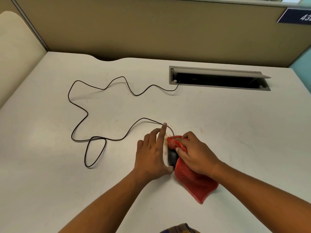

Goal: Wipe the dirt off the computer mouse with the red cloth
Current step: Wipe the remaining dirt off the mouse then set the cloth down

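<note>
Mouse (172,158) between hands; left hand (152,156) fingers spread flat beside it, right hand (196,154) fingers clenched on red cloth (193,180).

I saw a coarse, nubbly red cloth (193,182), a smooth black plastic mouse (172,157) and a matt white desk (227,123).

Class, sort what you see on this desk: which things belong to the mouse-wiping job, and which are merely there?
In the job: computer mouse, red cloth, left hand, right hand.

Merely there: cable hatch, blue number sign.
</note>
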The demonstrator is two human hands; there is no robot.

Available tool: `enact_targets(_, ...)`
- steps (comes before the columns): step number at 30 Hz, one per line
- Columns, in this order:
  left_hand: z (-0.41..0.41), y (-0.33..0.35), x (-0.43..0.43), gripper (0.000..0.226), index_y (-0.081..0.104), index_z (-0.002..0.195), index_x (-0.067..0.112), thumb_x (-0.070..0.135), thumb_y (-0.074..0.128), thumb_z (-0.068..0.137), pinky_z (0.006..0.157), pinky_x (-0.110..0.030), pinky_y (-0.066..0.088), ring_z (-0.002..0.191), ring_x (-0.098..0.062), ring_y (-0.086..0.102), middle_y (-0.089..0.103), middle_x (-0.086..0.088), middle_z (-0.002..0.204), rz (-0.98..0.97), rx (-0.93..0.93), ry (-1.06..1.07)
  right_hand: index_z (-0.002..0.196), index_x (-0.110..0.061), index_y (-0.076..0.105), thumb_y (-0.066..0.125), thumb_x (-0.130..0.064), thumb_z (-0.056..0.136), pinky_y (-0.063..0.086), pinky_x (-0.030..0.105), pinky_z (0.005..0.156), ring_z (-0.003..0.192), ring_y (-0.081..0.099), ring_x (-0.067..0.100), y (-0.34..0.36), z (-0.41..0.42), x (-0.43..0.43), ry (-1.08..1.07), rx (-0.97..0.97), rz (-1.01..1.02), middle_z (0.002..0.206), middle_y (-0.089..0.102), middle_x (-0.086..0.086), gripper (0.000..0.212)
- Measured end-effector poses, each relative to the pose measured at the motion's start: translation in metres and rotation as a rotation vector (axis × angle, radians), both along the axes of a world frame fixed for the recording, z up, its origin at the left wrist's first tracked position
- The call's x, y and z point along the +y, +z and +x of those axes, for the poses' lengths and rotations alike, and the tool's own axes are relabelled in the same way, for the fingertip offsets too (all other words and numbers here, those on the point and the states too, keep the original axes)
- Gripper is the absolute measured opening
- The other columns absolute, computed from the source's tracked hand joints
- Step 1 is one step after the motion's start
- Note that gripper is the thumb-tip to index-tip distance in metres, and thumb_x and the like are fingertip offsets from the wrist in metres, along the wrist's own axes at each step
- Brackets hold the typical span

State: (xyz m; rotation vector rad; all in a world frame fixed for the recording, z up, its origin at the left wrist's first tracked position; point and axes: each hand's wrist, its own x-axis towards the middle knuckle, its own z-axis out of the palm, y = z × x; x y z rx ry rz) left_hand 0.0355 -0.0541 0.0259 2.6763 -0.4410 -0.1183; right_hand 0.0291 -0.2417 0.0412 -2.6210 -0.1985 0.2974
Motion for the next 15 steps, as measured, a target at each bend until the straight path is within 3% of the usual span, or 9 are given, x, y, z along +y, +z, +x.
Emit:
enact_targets(6, -0.002, -0.001, 0.000, 0.144, -0.007, 0.154, 0.028, 0.074, 0.067, 0.041, 0.089, -0.038, 0.036, 0.122, -0.022, 0.036, 0.034, -0.001, 0.143, 0.010, 0.010, 0.010, 0.124, -0.029, 0.062, 0.049, -0.042, 0.098, 0.040, 0.020, 0.078, 0.088, 0.057, 0.012, 0.004, -0.024, -0.001, -0.004, 0.030, 0.058, 0.112, 0.042, -0.010, 0.031)
enact_targets(10, -0.001, -0.001, 0.001, 0.146, -0.014, 0.152, 0.028, 0.072, 0.069, 0.040, 0.091, -0.039, 0.034, 0.125, -0.023, 0.032, 0.030, -0.002, 0.146, 0.005, 0.022, -0.017, 0.090, -0.040, 0.064, 0.052, -0.043, 0.095, 0.040, 0.024, 0.069, 0.079, 0.053, 0.005, 0.017, -0.030, -0.006, 0.057, 0.067, 0.084, 0.092, 0.047, -0.012, 0.013)
enact_targets(12, -0.001, -0.001, 0.000, 0.146, -0.015, 0.152, 0.028, 0.072, 0.069, 0.041, 0.090, -0.038, 0.032, 0.125, -0.022, 0.030, 0.029, -0.001, 0.146, 0.000, 0.018, -0.019, 0.079, -0.041, 0.063, 0.055, -0.044, 0.091, 0.044, 0.030, 0.068, 0.077, 0.055, 0.008, 0.027, -0.018, -0.011, 0.020, 0.044, 0.087, 0.086, 0.050, -0.010, 0.015)
enact_targets(15, -0.002, 0.002, -0.003, 0.143, -0.013, 0.152, 0.027, 0.074, 0.064, 0.041, 0.091, -0.038, 0.032, 0.125, -0.021, 0.032, 0.031, 0.000, 0.144, -0.018, 0.016, 0.006, 0.104, -0.043, 0.072, 0.056, -0.042, 0.089, 0.045, 0.033, 0.071, 0.081, 0.057, 0.015, 0.035, 0.012, -0.018, -0.030, -0.015, -0.004, 0.086, 0.050, -0.008, 0.022)
